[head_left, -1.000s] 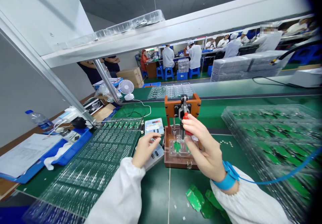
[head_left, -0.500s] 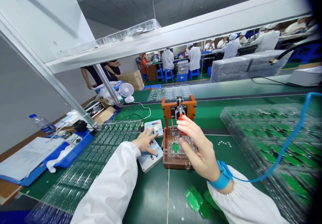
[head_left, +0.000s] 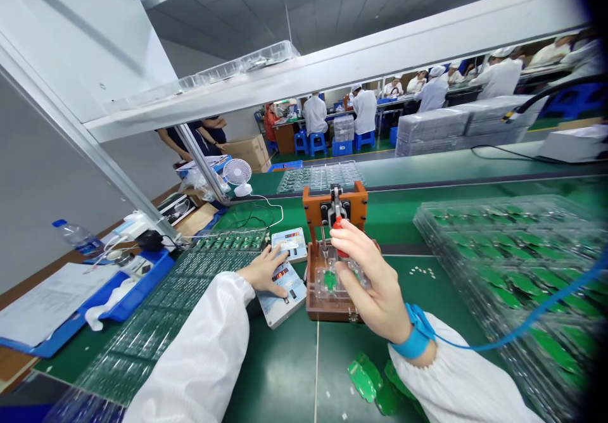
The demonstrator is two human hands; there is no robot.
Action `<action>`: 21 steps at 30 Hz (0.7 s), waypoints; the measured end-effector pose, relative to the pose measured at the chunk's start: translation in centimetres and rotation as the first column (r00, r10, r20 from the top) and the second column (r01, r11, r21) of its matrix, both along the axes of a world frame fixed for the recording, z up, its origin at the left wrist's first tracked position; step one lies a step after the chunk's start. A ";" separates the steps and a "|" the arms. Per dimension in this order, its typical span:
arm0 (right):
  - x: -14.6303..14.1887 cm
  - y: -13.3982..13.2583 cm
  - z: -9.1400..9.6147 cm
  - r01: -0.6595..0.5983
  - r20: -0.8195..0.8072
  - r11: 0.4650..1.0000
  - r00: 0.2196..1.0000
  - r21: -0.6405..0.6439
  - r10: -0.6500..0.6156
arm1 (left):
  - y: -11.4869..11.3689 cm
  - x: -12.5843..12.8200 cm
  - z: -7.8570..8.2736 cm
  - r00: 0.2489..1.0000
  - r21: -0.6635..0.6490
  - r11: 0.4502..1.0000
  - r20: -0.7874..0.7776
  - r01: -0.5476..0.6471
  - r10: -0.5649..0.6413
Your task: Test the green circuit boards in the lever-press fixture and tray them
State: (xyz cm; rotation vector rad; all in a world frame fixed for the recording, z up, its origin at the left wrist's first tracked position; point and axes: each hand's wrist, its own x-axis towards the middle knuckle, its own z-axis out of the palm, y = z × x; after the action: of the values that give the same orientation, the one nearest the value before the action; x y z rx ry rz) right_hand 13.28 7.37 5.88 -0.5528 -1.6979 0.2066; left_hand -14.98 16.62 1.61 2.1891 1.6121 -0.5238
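Observation:
My right hand (head_left: 373,287), with a blue wrist strap (head_left: 418,334), is curled around the red lever handle (head_left: 338,223) of a toggle-clamp test fixture. The fixture has an orange upper frame (head_left: 312,204) and a brown base (head_left: 327,311). A small green circuit board (head_left: 329,277) lies under its clear plate, partly hidden by that hand. My left hand (head_left: 262,272) is open, fingers spread over the near white meter box (head_left: 284,306), whose red digits are lit. Behind it sits a second meter box (head_left: 294,242), also with a lit red display.
Loose green boards (head_left: 365,377) lie at the front, small white bits (head_left: 422,272) right of the fixture. Stacked clear trays of green boards (head_left: 503,265) stand right; more board trays (head_left: 180,303) cover the left. A small fan (head_left: 237,171) stands behind. A blue cord crosses at right.
My left hand has drawn back slightly to the left, uncovering more of the near meter box's red display. My right hand stays at the red handle. The view has shifted a little.

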 end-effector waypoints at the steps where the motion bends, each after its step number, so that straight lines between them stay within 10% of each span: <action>1: 0.0 0.0 0.0 0.003 -0.001 1.000 1.000 0.000 -0.003 | 0.0 -0.2 0.0 1.000 -0.013 1.000 -0.005 0.001 -0.001; 21: -0.1 0.0 0.1 0.001 -0.010 1.000 1.000 0.012 0.000 | 1.0 -0.4 -0.3 0.995 -0.030 0.997 -0.064 0.070 -0.071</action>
State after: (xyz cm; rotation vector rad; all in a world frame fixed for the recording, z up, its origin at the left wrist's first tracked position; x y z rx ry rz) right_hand 13.19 7.36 6.01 -0.5428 -1.6888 0.1985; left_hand -15.34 17.57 1.31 2.2370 1.5553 -0.6402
